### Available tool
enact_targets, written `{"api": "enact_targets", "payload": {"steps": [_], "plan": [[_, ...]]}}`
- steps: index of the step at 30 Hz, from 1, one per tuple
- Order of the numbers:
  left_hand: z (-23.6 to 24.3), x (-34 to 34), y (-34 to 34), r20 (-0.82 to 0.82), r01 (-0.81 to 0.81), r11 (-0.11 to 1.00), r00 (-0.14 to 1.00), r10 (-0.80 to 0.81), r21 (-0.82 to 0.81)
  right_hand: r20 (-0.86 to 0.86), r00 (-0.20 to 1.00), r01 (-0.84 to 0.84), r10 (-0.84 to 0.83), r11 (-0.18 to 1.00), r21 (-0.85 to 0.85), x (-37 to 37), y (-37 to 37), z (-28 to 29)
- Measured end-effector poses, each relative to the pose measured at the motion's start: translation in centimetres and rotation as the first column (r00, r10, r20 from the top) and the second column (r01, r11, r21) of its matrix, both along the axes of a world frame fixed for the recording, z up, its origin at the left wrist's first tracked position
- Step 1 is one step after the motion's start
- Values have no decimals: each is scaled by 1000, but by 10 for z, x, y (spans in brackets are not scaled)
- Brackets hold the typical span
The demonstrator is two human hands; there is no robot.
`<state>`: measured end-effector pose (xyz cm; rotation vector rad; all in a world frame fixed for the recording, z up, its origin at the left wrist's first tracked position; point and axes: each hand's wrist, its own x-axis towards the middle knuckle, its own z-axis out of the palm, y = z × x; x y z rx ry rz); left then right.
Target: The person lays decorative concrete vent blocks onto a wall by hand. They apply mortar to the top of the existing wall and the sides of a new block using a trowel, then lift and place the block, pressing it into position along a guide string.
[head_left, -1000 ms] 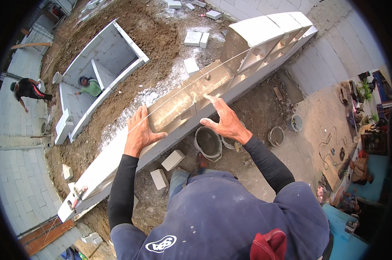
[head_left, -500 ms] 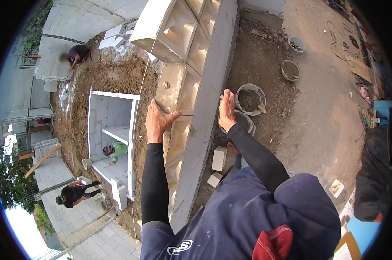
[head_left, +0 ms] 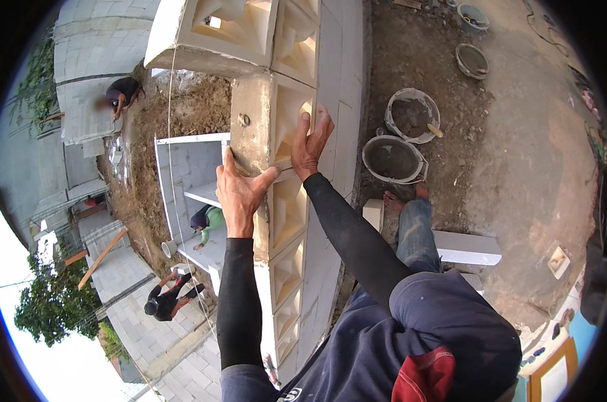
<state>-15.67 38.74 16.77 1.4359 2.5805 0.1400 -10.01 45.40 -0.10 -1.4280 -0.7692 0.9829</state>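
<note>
My left hand (head_left: 241,191) lies spread across the mortar-smeared top of a cream ventilation block (head_left: 253,124) in the wall. Its fingers reach toward the left edge, and the thumb rests near the right edge. Against the block's recessed right face is my right hand (head_left: 313,144), fingers stretched out and pointing up, palm side partly hidden. Neither hand is closed around anything. Just beyond them, a taller ventilation block (head_left: 223,33) stands on the course, a taut string (head_left: 172,87) passing along its left side. More blocks of the same kind (head_left: 288,211) run back toward me.
Right of the wall, two mortar buckets (head_left: 392,159) stand near my bare foot (head_left: 394,199). A white block (head_left: 467,248) lies beside my leg. Lower on the left are a person in green (head_left: 213,224), a person in dark clothes (head_left: 169,295) and another person crouching (head_left: 124,90).
My right hand has moved left, from the air beside the wall onto the block's right face. My left hand keeps to the block's top while the whole view has shifted.
</note>
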Motion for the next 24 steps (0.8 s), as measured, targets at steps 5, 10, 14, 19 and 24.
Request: {"api": "enact_targets", "payload": {"steps": [5, 10, 14, 19, 24], "plan": [[-2, -3, -4, -10, 8, 1000, 1000, -8, -2, -58, 995, 87, -86, 996, 16, 1, 1, -1], [-2, -12, -1, -46, 58, 998, 997, -57, 19, -41, 990, 142, -138, 980, 140, -5, 15, 39], [-1, -10, 3, -61, 82, 997, 995, -81, 15, -132, 990, 70, -53, 989, 130, -7, 20, 35], [0, -16, -8, -28, 42, 999, 999, -42, -23, -203, 977, 93, -66, 988, 123, 19, 33, 51], [-4, -6, -3, 7, 35, 999, 999, -35, 23, -160, 982, -71, 96, 986, 153, 79, 52, 16]]}}
